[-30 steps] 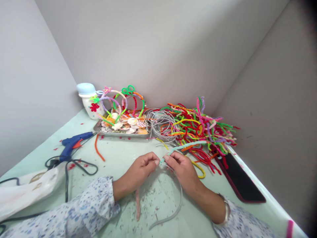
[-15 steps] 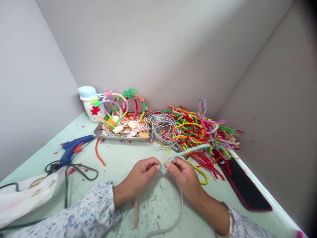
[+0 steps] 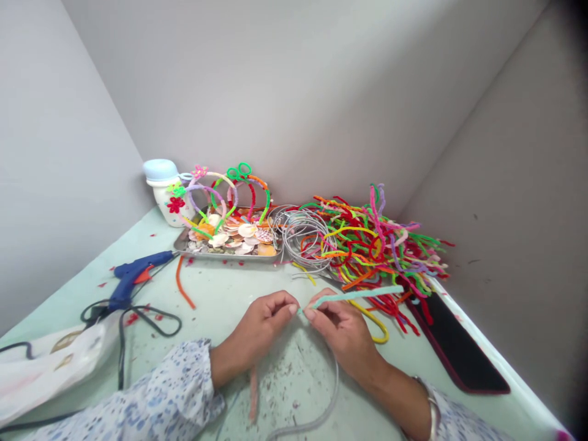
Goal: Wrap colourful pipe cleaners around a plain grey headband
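My left hand (image 3: 264, 327) and my right hand (image 3: 342, 334) meet fingertip to fingertip over the pale green table (image 3: 220, 300), both pinched closed. Between them they hold the top of a thin grey headband (image 3: 328, 404) and the end of a light blue pipe cleaner (image 3: 362, 294), which sticks out to the right from my right fingers. The headband curves down past my right wrist towards the front edge. A pink pipe cleaner (image 3: 252, 395) lies on the table under my left forearm.
At the back right lies a heap of coloured pipe cleaners (image 3: 381, 245), with a bundle of grey headbands (image 3: 301, 236) beside it. A metal tray (image 3: 229, 248) holds shells and decorated headbands. A blue glue gun (image 3: 133, 275) with its cord lies left. A dark phone (image 3: 454, 349) lies right.
The free end of the light blue pipe cleaner has swung down and to the right. My hands stay pinched together at the same spot.
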`<state>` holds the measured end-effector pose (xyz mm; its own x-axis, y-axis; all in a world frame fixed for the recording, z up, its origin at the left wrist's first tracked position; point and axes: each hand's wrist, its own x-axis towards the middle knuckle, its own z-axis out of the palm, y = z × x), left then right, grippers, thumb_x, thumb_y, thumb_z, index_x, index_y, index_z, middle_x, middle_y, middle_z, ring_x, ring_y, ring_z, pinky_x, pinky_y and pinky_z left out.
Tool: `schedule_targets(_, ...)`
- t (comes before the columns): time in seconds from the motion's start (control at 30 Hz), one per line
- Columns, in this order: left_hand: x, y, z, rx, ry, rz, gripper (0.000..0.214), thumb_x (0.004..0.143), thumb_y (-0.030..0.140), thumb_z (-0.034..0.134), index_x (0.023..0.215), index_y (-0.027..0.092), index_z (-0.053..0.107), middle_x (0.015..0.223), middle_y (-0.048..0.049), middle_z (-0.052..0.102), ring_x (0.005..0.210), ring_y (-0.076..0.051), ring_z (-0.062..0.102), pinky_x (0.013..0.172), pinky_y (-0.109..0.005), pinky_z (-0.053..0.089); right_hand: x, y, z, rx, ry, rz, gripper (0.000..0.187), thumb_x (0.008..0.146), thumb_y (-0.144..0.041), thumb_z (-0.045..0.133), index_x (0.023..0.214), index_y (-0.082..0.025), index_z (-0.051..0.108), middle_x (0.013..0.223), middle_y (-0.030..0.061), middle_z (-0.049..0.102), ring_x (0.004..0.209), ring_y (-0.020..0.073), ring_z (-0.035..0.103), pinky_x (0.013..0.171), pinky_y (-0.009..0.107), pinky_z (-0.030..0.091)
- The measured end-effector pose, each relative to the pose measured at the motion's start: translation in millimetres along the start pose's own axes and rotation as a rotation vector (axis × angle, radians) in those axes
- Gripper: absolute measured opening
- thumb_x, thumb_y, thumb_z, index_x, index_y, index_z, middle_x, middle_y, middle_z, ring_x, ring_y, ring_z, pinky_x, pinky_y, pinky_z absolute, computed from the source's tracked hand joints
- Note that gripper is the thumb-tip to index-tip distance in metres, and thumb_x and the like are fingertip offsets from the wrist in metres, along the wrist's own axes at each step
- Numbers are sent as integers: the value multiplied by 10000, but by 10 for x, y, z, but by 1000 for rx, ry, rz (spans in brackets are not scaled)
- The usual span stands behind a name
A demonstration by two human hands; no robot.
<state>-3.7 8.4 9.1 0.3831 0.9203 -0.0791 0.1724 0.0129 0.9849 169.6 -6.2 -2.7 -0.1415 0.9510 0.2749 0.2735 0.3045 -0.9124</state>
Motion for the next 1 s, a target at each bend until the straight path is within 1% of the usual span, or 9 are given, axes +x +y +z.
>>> schedule_targets(0.2,1,-3,-9,-32,14,-15,197,811,320,521,774,149,612,581,49,415,536,-92,327,504,-199,261,-4,-40,4,-6,-37,-45,201,834,-300,579,669,-191,614,765,29,573,728,172,561,677,286,431)
schedule_targets(0.37,7,-11,-7,-52,21,-37,202,800,327,535,765,145,615,555,51,409,511,-85,322,471,-194,243,-16,-61,-24,-85,-90,-67,147,855,-280,559,767,-196,641,817,36,579,767,172,567,706,290,443)
schedule_targets(0.53,21,-38,-14,-57,16,-77,231,799,363,537,762,149,618,479,72,342,441,-72,256,427,-199,189,-18,-79,-74,-185,-165,-191,116,850,-232,553,782,-207,644,838,38,575,748,160,560,686,282,451)
schedule_targets(0.6,28,-51,-18,-60,14,-90,234,795,370,540,756,152,615,465,75,330,428,-72,251,422,-203,186,-19,-55,-79,-217,-170,-232,98,841,-232,562,833,-216,659,855,44,575,729,157,560,661,277,456)
schedule_targets(0.73,41,-66,-26,-74,15,-89,248,792,383,538,750,150,612,461,76,328,422,-70,244,424,-208,182,-17,23,-77,-290,-196,-319,153,834,-207,561,940,-234,668,896,58,577,720,155,564,638,267,467)
schedule_targets(0.87,43,-60,-28,-73,8,-94,263,798,388,534,739,140,600,470,74,331,431,-69,249,430,-207,181,-18,38,-80,-412,-211,-397,208,826,-135,525,954,-218,667,903,71,575,776,168,572,679,276,468)
schedule_targets(1.0,48,-71,-26,-94,2,-99,254,801,383,532,737,142,578,464,82,320,421,-64,240,429,-203,183,-28,1,-70,-552,-218,-429,240,844,-133,480,980,-213,660,911,80,583,761,167,571,669,278,464)
